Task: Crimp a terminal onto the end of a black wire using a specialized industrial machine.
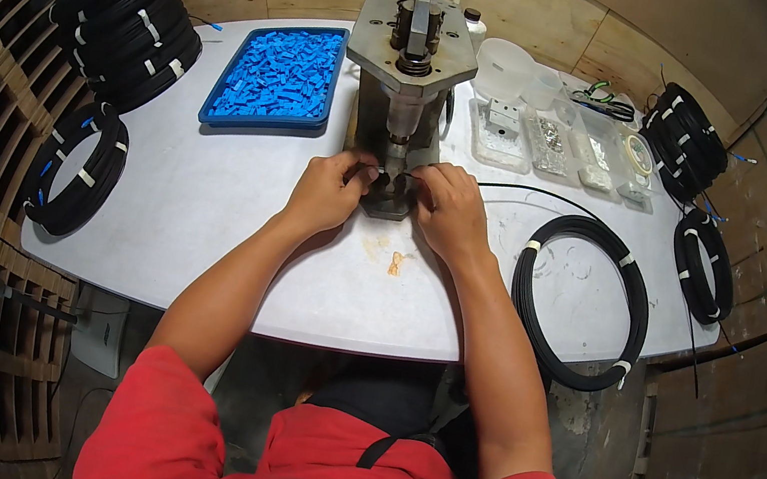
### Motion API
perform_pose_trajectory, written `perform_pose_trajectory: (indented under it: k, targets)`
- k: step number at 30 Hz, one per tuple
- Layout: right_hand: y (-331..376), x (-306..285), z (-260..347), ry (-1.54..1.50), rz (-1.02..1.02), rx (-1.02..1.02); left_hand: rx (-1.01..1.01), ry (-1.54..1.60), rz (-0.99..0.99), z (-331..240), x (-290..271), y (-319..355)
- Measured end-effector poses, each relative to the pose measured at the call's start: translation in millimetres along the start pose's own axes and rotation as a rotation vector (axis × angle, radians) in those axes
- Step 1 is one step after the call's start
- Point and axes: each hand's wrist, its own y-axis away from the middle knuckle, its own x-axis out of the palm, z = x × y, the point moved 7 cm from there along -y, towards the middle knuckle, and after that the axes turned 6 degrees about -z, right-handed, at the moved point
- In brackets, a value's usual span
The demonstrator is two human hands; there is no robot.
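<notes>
A grey metal bench press (415, 52) stands at the middle of the table, its ram pointing down at a small base. On the left side of the ram tip, my left hand (328, 192) is closed with thumb and fingertips together; what they hold is too small to make out. My right hand (451, 210) pinches a black cable (538, 193) on the other side of the ram. From that hand the cable runs right to a black coil (639, 328) bound with white ties, which overhangs the front edge. The cable's tip is hidden at the press.
A blue tray (209, 118) full of small blue parts lies left of the press. Stacked coils (129, 35) and a single coil (80, 174) stand far left, more coils (686, 143) far right. Clear boxes (552, 151) of small parts sit back right, beside round tubs (503, 69).
</notes>
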Motion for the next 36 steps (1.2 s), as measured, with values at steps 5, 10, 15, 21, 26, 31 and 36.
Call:
perform_pose_trajectory:
  k: [5,10,15,21,26,31,36]
  targets:
    - [-0.8,-1.5,2.2,-0.004,-0.016,-0.01,-0.012,0.001,0.002,1.2,-0.2,0.2]
    - [-0.3,-1.6,1.0,0.002,-0.017,-0.012,-0.008,0.0,0.006,-2.3,-0.1,0.3]
    - [-0.8,-1.1,1.8,-0.002,-0.008,-0.012,-0.007,0.0,0.005,0.8,-0.4,0.1]
    - [-0.5,-1.2,1.5,-0.003,-0.012,-0.012,0.001,0.001,0.003,1.1,0.4,-0.1]
    - [-1.4,-1.6,2.1,0.006,-0.002,-0.001,-0.006,-0.003,0.005,1.7,0.3,-0.6]
    - [-1.3,-0.6,0.7,0.007,0.035,0.026,-0.016,-0.003,0.004,0.6,-0.3,-0.1]
    - [-1.2,-1.5,1.5,0.0,0.002,0.006,-0.013,-0.002,0.003,1.8,0.2,-0.1]
